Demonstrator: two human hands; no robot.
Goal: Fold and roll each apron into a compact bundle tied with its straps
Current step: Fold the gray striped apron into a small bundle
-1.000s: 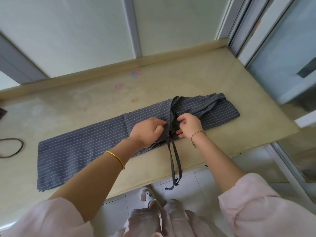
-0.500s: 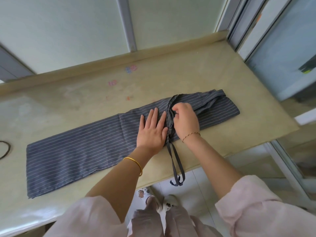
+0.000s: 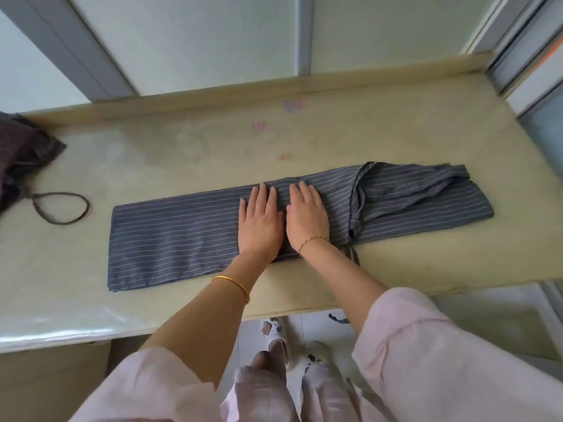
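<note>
Both flat now: L hand [image 3: 259, 220] and R hand [image 3: 306, 219] press the apron [image 3: 170, 236] mid-strip on the desk [image 3: 396, 123]. R has let go of the strap [image 3: 355, 208] it pinched a sec ago, prob. smoothing before rolling. Palms down, side by side, fingers [image 3: 262, 196] straight, slightly apart, gripping nothing.

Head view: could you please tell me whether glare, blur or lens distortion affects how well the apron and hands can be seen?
Head view: soft, even light, no hard shadows around the left hand and right hand; stripes of the apron read clearly; glare whitens the near-left edge of the counter; the wide lens bows its edges and the window frames; the sleeves look blurred.
</note>
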